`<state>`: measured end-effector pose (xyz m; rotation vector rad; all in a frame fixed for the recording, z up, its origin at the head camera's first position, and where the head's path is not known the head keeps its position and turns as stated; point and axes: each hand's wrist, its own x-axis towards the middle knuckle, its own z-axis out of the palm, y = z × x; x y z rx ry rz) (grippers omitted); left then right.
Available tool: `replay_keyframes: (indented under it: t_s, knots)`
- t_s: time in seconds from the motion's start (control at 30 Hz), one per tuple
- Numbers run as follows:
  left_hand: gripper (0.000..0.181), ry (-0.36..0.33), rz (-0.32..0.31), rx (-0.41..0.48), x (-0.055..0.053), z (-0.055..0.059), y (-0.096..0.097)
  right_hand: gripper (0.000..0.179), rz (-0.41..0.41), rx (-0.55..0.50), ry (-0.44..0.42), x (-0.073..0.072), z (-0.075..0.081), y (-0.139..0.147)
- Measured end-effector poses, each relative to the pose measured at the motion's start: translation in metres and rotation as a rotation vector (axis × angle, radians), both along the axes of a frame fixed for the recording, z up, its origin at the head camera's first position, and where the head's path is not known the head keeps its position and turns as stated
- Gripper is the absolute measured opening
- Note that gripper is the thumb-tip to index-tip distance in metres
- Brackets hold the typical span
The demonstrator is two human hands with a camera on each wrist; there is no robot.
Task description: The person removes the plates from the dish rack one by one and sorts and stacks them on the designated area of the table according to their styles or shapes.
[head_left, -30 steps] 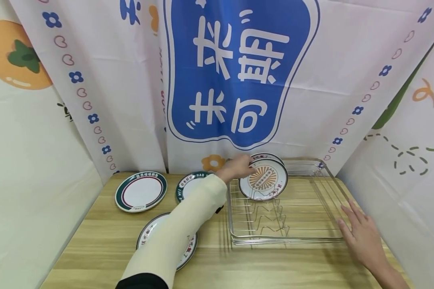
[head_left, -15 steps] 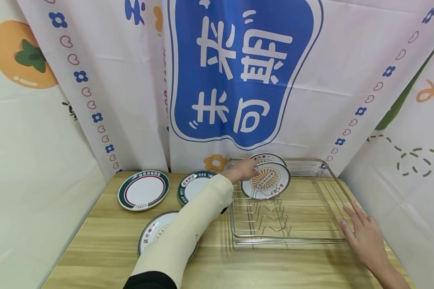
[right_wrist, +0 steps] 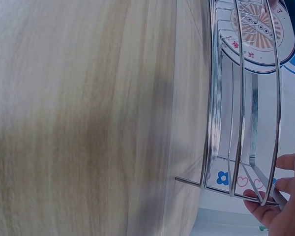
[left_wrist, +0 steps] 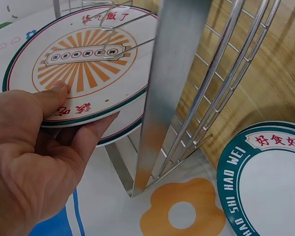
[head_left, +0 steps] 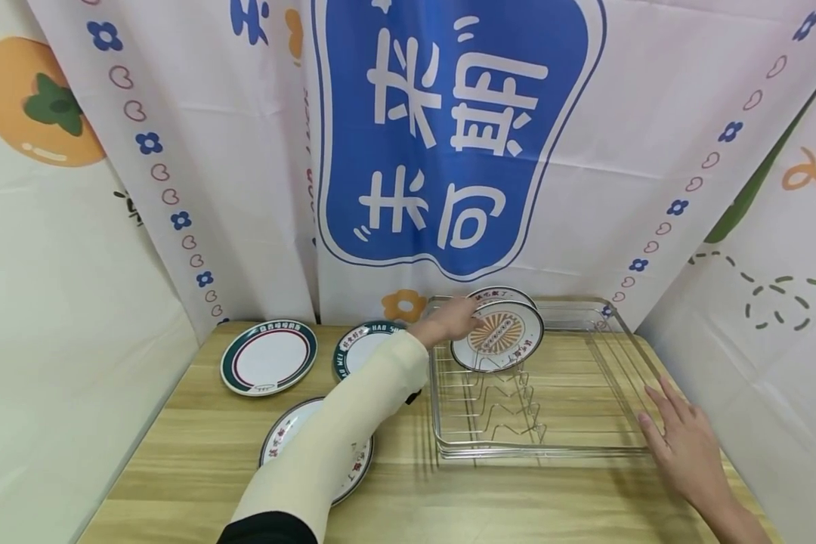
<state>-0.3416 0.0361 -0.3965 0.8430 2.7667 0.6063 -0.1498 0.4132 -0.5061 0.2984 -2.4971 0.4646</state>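
A wire dish rack (head_left: 544, 452) stands on the table, with two round white plates upright near its back left. My left hand (head_left: 452, 319) pinches the front plate (head_left: 506, 344) at its left edge. In the left wrist view, the thumb lies on the orange sunburst face of that plate (left_wrist: 88, 64) and the other fingers are behind it. The rear plate (head_left: 506, 293) stands close behind, mostly hidden. My right hand (head_left: 683, 442) rests on the rack's right side with fingers fairly straight; in the right wrist view its fingers (right_wrist: 285, 185) touch the rail near a corner.
Left of the rack, a green-rimmed plate (head_left: 272, 357) and another green-rimmed plate (head_left: 360, 349) lie on the wooden table (head_left: 177, 468). A sunburst plate (head_left: 292, 431) sits nearer, partly under my left sleeve. A printed curtain (head_left: 605, 189) hangs close behind the rack.
The left hand keeps its grip on the front plate, which tilts very slightly in the rack. My right hand has stayed at the rack's side. The head view has shifted a little.
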Motion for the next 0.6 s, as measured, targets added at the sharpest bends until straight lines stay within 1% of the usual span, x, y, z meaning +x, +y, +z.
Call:
replay_keyframes:
  t_s: [0.13,0.2,0.33,0.47,0.6]
  knots:
    - [0.024,0.027,-0.006,0.006,-0.002,0.002,-0.007,0.042,-0.008,0.008,0.013,-0.001,0.001,-0.001]
    - [0.026,0.026,0.000,0.018,-0.003,0.001,-0.011,0.042,-0.013,0.008,0.013,0.000,0.000,-0.002]
    - [0.036,0.021,0.012,0.103,-0.003,0.003,-0.018,0.042,-0.018,-0.001,0.004,-0.001,0.000,-0.002]
    - [0.030,0.023,-0.013,0.189,-0.001,0.008,-0.025,0.042,-0.020,0.002,-0.002,-0.001,0.000,-0.002]
    - [0.027,0.029,-0.030,0.227,0.003,0.016,-0.033,0.041,-0.021,0.006,0.009,-0.001,0.001,-0.003]
